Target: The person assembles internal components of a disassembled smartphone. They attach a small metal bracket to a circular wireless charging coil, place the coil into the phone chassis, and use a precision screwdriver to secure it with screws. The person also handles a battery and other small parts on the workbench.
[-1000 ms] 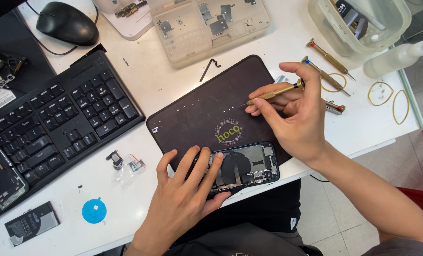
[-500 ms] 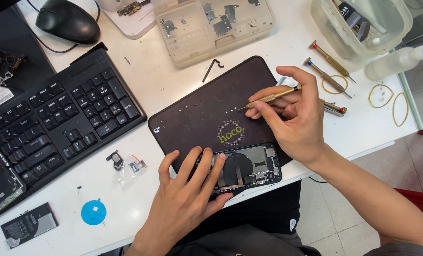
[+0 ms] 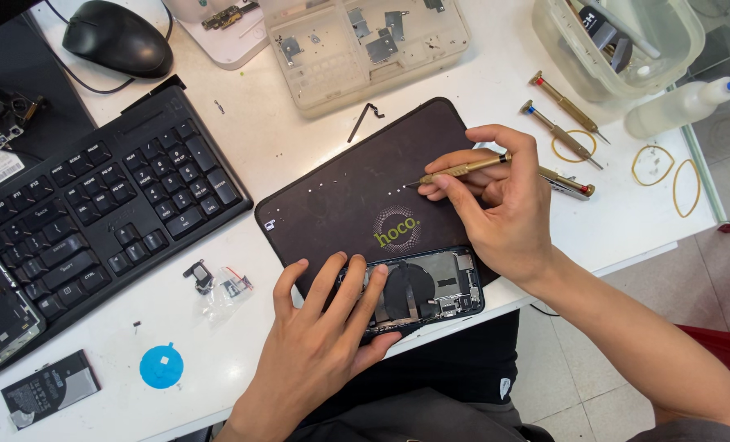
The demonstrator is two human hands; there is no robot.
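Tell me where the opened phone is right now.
In the head view, the opened phone lies at the near edge of the dark work mat, under the left hand's fingers, just below the right hand.

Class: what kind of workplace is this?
Probably a phone repair bench: an opened phone lies on a dark work mat, small screwdrivers lie nearby, and a clear parts tray holds tiny components.

single head view, looking steeply down, close over white table (image 3: 299,155), near edge at bottom
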